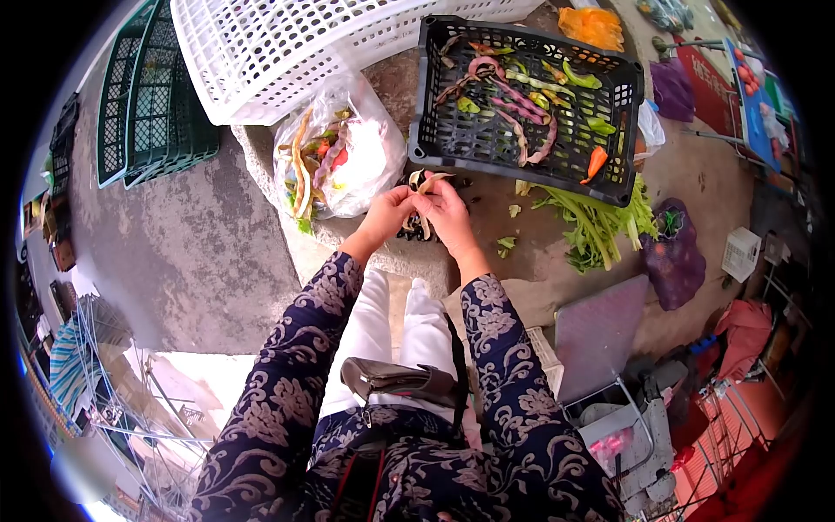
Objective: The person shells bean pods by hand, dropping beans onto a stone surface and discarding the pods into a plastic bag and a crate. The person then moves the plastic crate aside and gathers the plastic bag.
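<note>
Close together in front of me, my left hand (388, 214) and my right hand (444, 212) pinch a pale, dry bean pod (432, 182) between their fingertips. The pod curls and looks split. Just below the fingers lies a small heap of dark beans (409, 233) with bits of pale pod, partly hidden by my hands. Left of my hands stands a clear plastic bag (370, 161) holding pods and scraps. Ahead and to the right, a black plastic crate (557, 167) carries purple and green bean pods and an orange pepper (595, 163).
A white perforated crate (261, 74) lies behind the bag, with green crates (170, 143) at the left. Leafy celery stalks (596, 228) rest right of my hands, near a purple net sack (674, 261). An orange bag (591, 29) sits beyond the black crate.
</note>
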`<action>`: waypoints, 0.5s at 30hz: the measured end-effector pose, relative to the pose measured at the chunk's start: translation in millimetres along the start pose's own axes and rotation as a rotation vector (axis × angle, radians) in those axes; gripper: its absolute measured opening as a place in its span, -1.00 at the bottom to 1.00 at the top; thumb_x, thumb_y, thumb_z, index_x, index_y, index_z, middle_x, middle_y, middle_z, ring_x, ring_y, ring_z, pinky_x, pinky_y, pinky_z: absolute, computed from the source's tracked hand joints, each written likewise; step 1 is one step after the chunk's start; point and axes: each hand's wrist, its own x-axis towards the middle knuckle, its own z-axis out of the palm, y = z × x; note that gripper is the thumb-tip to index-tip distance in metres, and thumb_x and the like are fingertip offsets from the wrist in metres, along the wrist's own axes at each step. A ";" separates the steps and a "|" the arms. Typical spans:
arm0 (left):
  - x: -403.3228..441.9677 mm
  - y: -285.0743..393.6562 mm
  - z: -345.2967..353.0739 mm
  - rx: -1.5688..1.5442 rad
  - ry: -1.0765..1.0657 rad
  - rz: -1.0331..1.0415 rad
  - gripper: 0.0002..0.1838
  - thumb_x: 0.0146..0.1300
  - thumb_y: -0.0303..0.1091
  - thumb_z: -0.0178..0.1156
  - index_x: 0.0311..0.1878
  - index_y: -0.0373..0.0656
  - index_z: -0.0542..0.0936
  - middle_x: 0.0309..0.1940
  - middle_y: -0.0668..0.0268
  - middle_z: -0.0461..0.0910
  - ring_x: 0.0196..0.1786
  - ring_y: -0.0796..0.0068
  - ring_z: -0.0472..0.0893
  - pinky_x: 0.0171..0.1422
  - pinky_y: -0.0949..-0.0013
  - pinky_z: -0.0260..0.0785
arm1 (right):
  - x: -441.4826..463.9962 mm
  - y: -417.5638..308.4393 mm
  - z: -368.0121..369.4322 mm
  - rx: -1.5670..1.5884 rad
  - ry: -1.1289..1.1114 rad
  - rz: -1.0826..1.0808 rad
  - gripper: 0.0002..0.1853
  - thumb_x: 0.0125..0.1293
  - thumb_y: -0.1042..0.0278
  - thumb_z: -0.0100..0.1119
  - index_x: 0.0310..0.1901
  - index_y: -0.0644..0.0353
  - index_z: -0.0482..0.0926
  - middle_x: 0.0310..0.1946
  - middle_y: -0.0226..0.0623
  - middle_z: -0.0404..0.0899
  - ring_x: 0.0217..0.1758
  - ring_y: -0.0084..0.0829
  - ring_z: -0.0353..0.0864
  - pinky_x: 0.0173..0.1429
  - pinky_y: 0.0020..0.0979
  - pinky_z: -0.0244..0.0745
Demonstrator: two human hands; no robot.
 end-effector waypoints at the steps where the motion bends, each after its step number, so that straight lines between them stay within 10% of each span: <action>1: 0.1 -5.6 1.1 0.049 -0.021 -0.013 -0.81 0.31 -0.26 0.09 -0.27 -0.19 0.54 -0.47 0.53 0.47 -0.45 0.74 0.34 -0.33 0.61 0.24 | 6.4 11.3 -8.8 -0.064 -0.008 0.000 -0.74 0.10 0.37 0.27 -0.18 0.26 0.55 -0.32 -0.35 0.57 -0.26 -0.57 0.52 -0.16 -0.50 0.45; 4: 1.2 -14.5 7.6 0.136 -0.006 -0.037 -0.79 0.29 -0.25 0.11 -0.31 -0.22 0.52 -0.52 0.51 0.45 -0.46 0.73 0.34 -0.37 0.55 0.26 | 16.2 36.5 -22.1 -0.270 0.121 -0.049 -0.81 0.20 0.33 0.18 -0.32 0.30 0.56 -0.46 -0.44 0.57 -0.41 -0.61 0.51 -0.30 -0.53 0.42; 9: 1.7 -32.4 14.2 0.652 -0.021 0.100 -0.75 0.27 -0.20 0.01 -0.25 -0.22 0.47 -0.42 -0.05 0.53 -0.30 -0.10 0.52 -0.25 0.09 0.35 | 6.8 36.5 -38.7 0.037 0.311 0.325 -0.82 0.37 0.29 -0.05 -0.22 0.20 0.48 -0.31 -0.36 0.57 -0.34 -0.50 0.56 -0.24 -0.44 0.52; 15: -11.9 -44.4 14.4 0.747 -0.015 0.129 -0.76 0.27 -0.21 0.00 -0.24 -0.19 0.48 -0.37 0.00 0.55 -0.26 -0.06 0.53 -0.17 0.06 0.36 | 1.3 35.7 -64.4 0.324 0.576 0.368 -0.82 0.40 0.28 -0.12 -0.24 0.22 0.37 -0.25 -0.22 0.51 -0.33 -0.31 0.59 -0.22 -0.26 0.61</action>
